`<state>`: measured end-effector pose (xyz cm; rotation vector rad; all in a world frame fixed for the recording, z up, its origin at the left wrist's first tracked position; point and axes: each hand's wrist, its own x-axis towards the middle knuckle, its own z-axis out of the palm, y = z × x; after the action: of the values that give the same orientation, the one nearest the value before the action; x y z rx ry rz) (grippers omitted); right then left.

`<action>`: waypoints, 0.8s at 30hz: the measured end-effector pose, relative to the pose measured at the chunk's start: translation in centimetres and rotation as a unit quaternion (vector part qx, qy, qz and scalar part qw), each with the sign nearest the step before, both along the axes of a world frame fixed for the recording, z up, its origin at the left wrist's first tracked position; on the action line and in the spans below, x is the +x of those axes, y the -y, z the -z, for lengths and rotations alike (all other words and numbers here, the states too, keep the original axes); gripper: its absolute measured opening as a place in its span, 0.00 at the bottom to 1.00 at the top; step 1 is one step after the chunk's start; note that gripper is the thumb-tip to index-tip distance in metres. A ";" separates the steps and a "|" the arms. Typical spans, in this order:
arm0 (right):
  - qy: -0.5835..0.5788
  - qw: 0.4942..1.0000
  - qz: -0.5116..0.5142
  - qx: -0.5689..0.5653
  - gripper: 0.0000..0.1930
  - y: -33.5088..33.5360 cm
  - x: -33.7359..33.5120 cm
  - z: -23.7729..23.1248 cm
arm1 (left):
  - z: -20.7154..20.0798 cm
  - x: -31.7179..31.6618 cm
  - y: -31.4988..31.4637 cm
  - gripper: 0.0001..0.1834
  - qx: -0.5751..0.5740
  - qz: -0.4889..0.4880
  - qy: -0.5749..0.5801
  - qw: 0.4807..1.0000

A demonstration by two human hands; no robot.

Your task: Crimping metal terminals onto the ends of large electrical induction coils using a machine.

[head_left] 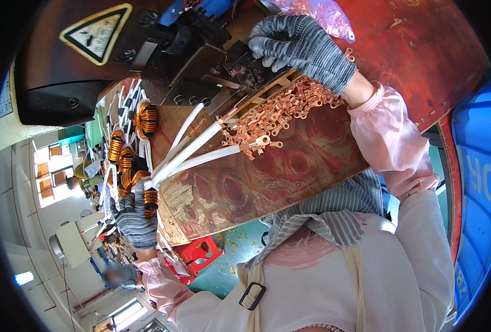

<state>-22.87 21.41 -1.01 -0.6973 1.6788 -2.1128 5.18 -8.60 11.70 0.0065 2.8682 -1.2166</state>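
My left hand (135,221), in a grey knit glove, is closed around white sleeved wires (187,152) at the table's left end, beside several copper-wound ring coils (145,119). These wires fan out to the right toward a heap of copper cable lugs (295,105). One wire's end reaches the lugs at the front of the heap. My right hand (301,50), gloved alike, is over the dark die block (243,66) of a machine, just behind the heap. Its fingers are curled together, and whatever may be between them is hidden.
The black machine head (74,66) with a warning triangle overhangs the far left. A clear bag of lugs (325,16) lies at the back on the worn red tabletop (411,50). Blue bins (480,182) stand at right; a red stool (201,254) is below the table.
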 end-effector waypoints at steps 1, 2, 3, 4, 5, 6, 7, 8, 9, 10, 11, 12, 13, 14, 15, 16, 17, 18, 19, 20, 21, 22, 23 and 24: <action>-0.001 1.000 0.000 0.000 0.14 -0.1 0.0 0.0 | 0.2 0.2 0.5 0.30 0.000 0.000 -0.001 1.000; -0.005 1.000 0.007 -0.005 0.14 -0.3 0.0 0.0 | 0.4 0.7 1.4 0.34 0.010 0.021 -0.018 1.000; -0.009 1.000 0.015 -0.009 0.14 -0.4 0.1 0.0 | 0.8 1.1 2.1 0.37 0.021 0.043 -0.036 0.998; -0.011 1.000 0.015 -0.007 0.14 -0.7 0.3 -0.3 | 1.0 1.4 2.5 0.37 0.022 0.043 -0.038 0.998; -0.002 0.999 0.031 -0.014 0.12 -0.9 0.8 -0.7 | 1.1 1.7 2.7 0.37 0.049 0.053 -0.054 0.996; 0.007 0.999 0.046 -0.022 0.10 -1.0 1.2 -1.0 | 1.2 2.1 2.9 0.36 0.076 0.060 -0.072 0.993; 0.004 0.999 0.043 -0.021 0.10 -1.2 1.6 -1.0 | 1.4 2.5 2.9 0.36 0.077 0.058 -0.075 0.993; -0.011 0.999 0.039 -0.011 0.12 -1.5 2.0 -0.9 | 1.5 3.0 2.8 0.37 0.104 0.063 -0.089 0.989; -0.024 0.999 0.036 -0.002 0.13 -1.9 2.5 -0.9 | 1.7 3.4 2.8 0.37 0.132 0.068 -0.103 0.984; -0.026 0.999 0.030 -0.002 0.15 -2.2 3.2 -1.1 | 1.8 3.7 2.7 0.37 0.134 0.067 -0.106 0.983; -0.029 0.999 0.028 0.000 0.15 -2.4 3.7 -1.1 | 2.0 3.9 2.7 0.37 0.139 0.082 -0.120 0.980; -0.016 1.000 0.008 -0.015 0.15 -2.7 4.2 -1.1 | 2.2 4.1 2.5 0.36 0.144 0.097 -0.135 0.976; -0.002 0.999 -0.012 -0.029 0.16 -3.0 4.8 -1.2 | 2.3 4.4 2.3 0.36 0.149 0.113 -0.149 0.971; 0.002 1.000 -0.026 -0.005 0.18 -3.4 5.6 -1.7 | 2.2 4.8 2.0 0.37 0.166 0.094 -0.135 0.972; -0.002 1.000 -0.025 -0.002 0.18 -3.8 6.1 -2.0 | 2.4 5.0 1.9 0.37 0.168 0.095 -0.139 0.971; 0.001 0.998 -0.045 -0.032 0.18 -4.1 6.6 -2.2 | 2.7 5.2 1.9 0.37 0.166 0.103 -0.136 0.971; 0.005 0.996 -0.064 -0.062 0.18 -4.4 7.0 -2.4 | 3.0 5.3 1.8 0.38 0.165 0.111 -0.133 0.971; 0.005 0.995 -0.085 -0.051 0.16 -4.8 7.4 -3.2 | 3.1 5.1 1.0 0.38 0.149 0.126 -0.126 0.973; 0.004 0.995 -0.083 -0.046 0.16 -5.0 7.8 -3.2 | 3.8 5.3 1.0 0.38 0.167 0.141 -0.134 0.967; -0.036 0.995 -0.083 -0.037 0.15 -5.2 8.2 -3.0 | 4.3 5.3 0.8 0.37 0.176 0.142 -0.137 0.964; -0.075 0.993 -0.083 -0.026 0.14 -5.6 8.6 -2.9 | 4.9 5.4 0.6 0.37 0.187 0.141 -0.140 0.962; -0.052 0.995 -0.083 -0.013 0.13 -6.0 9.0 -2.8 | 5.6 5.5 0.4 0.37 0.198 0.142 -0.140 0.960; -0.050 0.995 -0.081 -0.005 0.13 -6.5 9.3 -2.6 | 6.3 5.5 0.2 0.37 0.211 0.142 -0.139 0.957; -0.061 0.995 -0.074 -0.005 0.13 -7.1 9.6 -2.4 | 6.9 5.4 -0.1 0.36 0.225 0.142 -0.139 0.954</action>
<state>-13.28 28.48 1.36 -0.9415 1.6239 -2.0128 10.55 -8.45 4.80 0.2880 3.4231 -0.5933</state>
